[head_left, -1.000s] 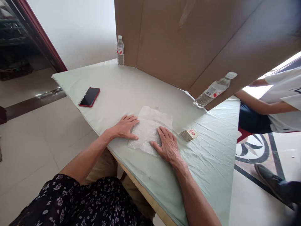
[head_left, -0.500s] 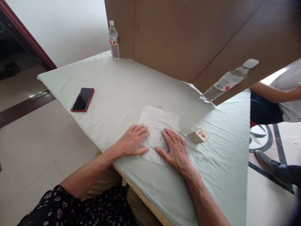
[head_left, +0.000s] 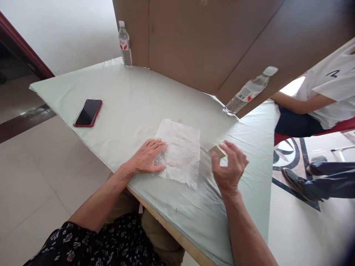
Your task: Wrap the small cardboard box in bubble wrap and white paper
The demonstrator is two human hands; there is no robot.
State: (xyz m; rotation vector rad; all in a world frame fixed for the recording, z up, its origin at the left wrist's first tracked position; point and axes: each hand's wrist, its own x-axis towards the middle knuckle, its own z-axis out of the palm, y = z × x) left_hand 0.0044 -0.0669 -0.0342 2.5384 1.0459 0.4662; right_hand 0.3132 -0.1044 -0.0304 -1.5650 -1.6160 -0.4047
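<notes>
bubble wrap [head_left: 180, 153], left hand [head_left: 146, 157] flat on its edge, right hand [head_left: 229, 166] spread by printed piece [head_left: 218, 151], capped bottles [head_left: 246, 94], contents unclear

I see the person's bare left arm [head_left: 104, 197] slanting forward and inward, its left grip [head_left: 149, 157] palm down, fingers [head_left: 153, 143] nearly together and the left thumb [head_left: 157, 169] standing off from them. The right arm [head_left: 246, 227] comes up from the lower right; above its right wrist [head_left: 232, 194], the right grip [head_left: 230, 166] is slightly blurred, fingers loosely curved, right thumb [head_left: 215, 161] apart. The two grips are well separated.
</notes>
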